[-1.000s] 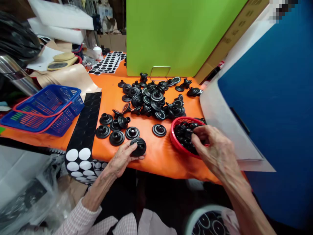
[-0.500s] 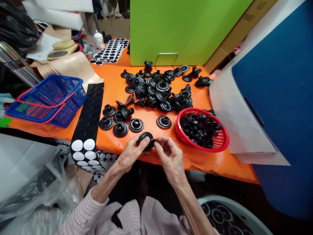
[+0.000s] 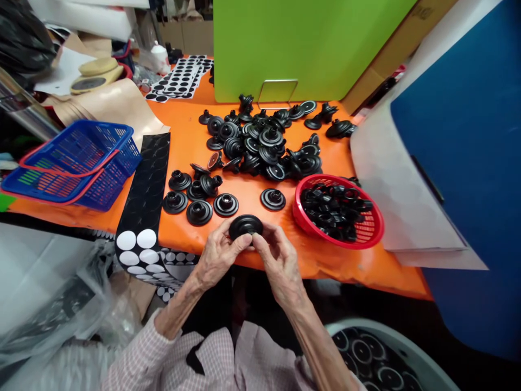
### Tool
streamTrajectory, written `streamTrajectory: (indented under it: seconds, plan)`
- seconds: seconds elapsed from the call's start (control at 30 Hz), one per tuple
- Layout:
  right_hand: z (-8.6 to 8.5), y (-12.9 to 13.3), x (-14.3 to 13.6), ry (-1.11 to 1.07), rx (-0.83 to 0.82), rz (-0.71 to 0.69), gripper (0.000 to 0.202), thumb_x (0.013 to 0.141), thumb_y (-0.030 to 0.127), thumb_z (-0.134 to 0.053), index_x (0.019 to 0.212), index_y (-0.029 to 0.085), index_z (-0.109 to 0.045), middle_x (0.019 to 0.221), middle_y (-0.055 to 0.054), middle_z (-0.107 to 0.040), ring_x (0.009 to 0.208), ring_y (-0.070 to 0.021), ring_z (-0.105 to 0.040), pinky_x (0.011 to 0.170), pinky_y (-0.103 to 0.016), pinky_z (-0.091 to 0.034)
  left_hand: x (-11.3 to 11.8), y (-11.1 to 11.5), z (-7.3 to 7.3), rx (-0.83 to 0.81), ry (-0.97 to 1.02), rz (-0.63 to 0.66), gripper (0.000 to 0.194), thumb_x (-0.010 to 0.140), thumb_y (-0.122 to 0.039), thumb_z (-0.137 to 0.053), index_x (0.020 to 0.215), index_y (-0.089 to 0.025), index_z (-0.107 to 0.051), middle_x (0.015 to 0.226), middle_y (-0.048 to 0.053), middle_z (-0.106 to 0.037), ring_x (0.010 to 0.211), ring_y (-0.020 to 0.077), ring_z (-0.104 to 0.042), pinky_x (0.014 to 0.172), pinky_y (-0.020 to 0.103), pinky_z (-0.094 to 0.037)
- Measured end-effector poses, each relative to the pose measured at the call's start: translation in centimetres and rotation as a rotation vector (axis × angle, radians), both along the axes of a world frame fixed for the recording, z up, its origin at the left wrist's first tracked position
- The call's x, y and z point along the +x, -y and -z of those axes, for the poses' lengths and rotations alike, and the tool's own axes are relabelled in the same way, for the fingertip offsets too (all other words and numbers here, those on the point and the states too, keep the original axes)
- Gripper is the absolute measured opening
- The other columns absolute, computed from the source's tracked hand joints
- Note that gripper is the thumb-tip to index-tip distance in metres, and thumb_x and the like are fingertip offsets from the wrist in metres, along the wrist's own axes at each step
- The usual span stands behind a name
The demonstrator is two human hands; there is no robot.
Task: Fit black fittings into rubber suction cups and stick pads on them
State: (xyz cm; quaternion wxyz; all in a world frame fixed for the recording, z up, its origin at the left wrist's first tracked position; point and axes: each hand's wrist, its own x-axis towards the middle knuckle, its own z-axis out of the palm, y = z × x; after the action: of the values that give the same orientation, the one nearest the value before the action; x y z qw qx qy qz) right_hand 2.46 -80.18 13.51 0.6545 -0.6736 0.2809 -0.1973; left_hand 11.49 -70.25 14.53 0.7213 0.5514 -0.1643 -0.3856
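Note:
A black round stepped disc (image 3: 246,226) is held between both hands over the front edge of the orange table. My left hand (image 3: 220,252) grips its left side, thumb at the near side. My right hand (image 3: 279,255) holds the right side, its thumb meeting the left one; the small part under the thumbs is mostly hidden. Beyond the hands, one black disc (image 3: 273,199) lies alone, and several more (image 3: 199,212) sit in a group to the left. A large heap of the same pieces (image 3: 260,142) lies farther back.
A red basket (image 3: 379,233) of small black rings stands right of the hands. A blue basket (image 3: 118,184) is at the left, beside a black sticker strip (image 3: 148,182). A green board (image 3: 301,49) stands behind; a tub of discs (image 3: 423,347) is below right.
The held disc has turned so its broad face shows more, tilted upward. My right hand has closed in on it, and the thumbs now meet at its near side. The view has shifted slightly.

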Motion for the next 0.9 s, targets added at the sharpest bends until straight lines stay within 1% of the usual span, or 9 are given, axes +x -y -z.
streamTrajectory:
  seconds: [0.17,0.3,0.5,0.63,0.7,0.77,0.8,0.83,0.9]
  plan:
    - [-0.4,0.3,-0.1,0.029,0.054,0.004,0.046,0.081,0.046,-0.065,0.12,0.024,-0.054,0.124,-0.007,-0.062,0.114,-0.0218,-0.058,0.1,-0.041,-0.046,-0.2,0.2,0.3,-0.063,-0.092,0.021,0.039,0.076,-0.03,-0.073,0.111,-0.02,-0.059,0.118,0.006,-0.066,0.116,0.0212,-0.058,0.101,0.03,-0.043]
    - [-0.6,0.1,-0.3,0.058,0.116,-0.024,0.041,0.08,0.045,-0.067,0.114,0.024,-0.057,0.116,-0.006,-0.065,0.109,-0.0214,-0.061,0.096,-0.038,-0.049,-0.1,-0.1,0.5,-0.123,-0.148,0.053,0.044,0.073,-0.027,-0.076,0.113,-0.021,-0.058,0.12,0.006,-0.064,0.117,0.0211,-0.056,0.103,0.033,-0.04]
    - [-0.2,-0.7,-0.3,0.115,0.176,-0.004,0.038,0.08,0.041,-0.068,0.111,0.024,-0.056,0.111,-0.005,-0.066,0.107,-0.0194,-0.062,0.094,-0.035,-0.05,-0.1,-0.5,0.5,-0.084,-0.074,0.028,0.043,0.074,-0.028,-0.075,0.114,-0.02,-0.059,0.117,0.007,-0.066,0.113,0.0207,-0.059,0.1,0.03,-0.043]
    - [-0.2,-0.8,-0.3,0.125,0.164,-0.015,0.03,0.081,0.041,-0.068,0.103,0.024,-0.059,0.106,-0.003,-0.068,0.104,-0.0182,-0.063,0.093,-0.033,-0.05,-0.7,-0.5,0.4,-0.05,0.025,-0.018,0.036,0.077,-0.028,-0.073,0.109,-0.019,-0.061,0.112,0.006,-0.068,0.107,0.0198,-0.062,0.096,0.029,-0.046]
    - [-0.2,-0.6,-0.1,0.096,0.152,-0.037,0.031,0.083,0.044,-0.064,0.105,0.023,-0.059,0.107,-0.004,-0.068,0.105,-0.0187,-0.063,0.093,-0.033,-0.051,-0.7,-0.3,0.3,-0.019,0.043,-0.047,0.035,0.078,-0.03,-0.072,0.109,-0.018,-0.061,0.11,0.006,-0.069,0.105,0.0196,-0.063,0.095,0.029,-0.047]
    - [-0.1,-0.1,0.4,0.043,0.096,-0.053,0.037,0.088,0.048,-0.055,0.115,0.023,-0.057,0.113,-0.006,-0.067,0.106,-0.0195,-0.062,0.094,-0.036,-0.051,0.1,0.4,0.3,0.028,0.07,-0.064,0.037,0.077,-0.034,-0.071,0.109,-0.017,-0.062,0.109,0.007,-0.069,0.104,0.0211,-0.063,0.094,0.03,-0.048]
    - [-0.1,0.3,0.7,0.01,0.023,-0.04,0.04,0.091,0.048,-0.05,0.122,0.023,-0.054,0.116,-0.007,-0.065,0.107,-0.0202,-0.062,0.094,-0.038,-0.05,0.9,1.0,0.2,0.062,0.117,-0.08,0.039,0.076,-0.036,-0.072,0.11,-0.017,-0.062,0.109,0.008,-0.068,0.105,0.0222,-0.062,0.094,0.031,-0.047]
    - [-0.1,0.9,1.1,-0.021,-0.092,-0.007,0.043,0.092,0.047,-0.045,0.126,0.022,-0.051,0.119,-0.009,-0.063,0.107,-0.0214,-0.061,0.095,-0.041,-0.05,1.9,1.6,0.1,0.1,0.189,-0.108,0.043,0.075,-0.038,-0.073,0.111,-0.017,-0.062,0.11,0.008,-0.067,0.107,0.0236,-0.061,0.095,0.033,-0.047]
    - [-0.1,2.2,2.3,-0.096,-0.408,0.097,0.044,0.094,0.039,-0.04,0.131,0.018,-0.049,0.125,-0.015,-0.057,0.11,-0.0258,-0.058,0.094,-0.046,-0.048,4.3,3.0,-0.3,0.181,0.372,-0.195,0.051,0.072,-0.039,-0.075,0.117,-0.018,-0.061,0.115,0.01,-0.065,0.112,0.0264,-0.058,0.1,0.036,-0.043]
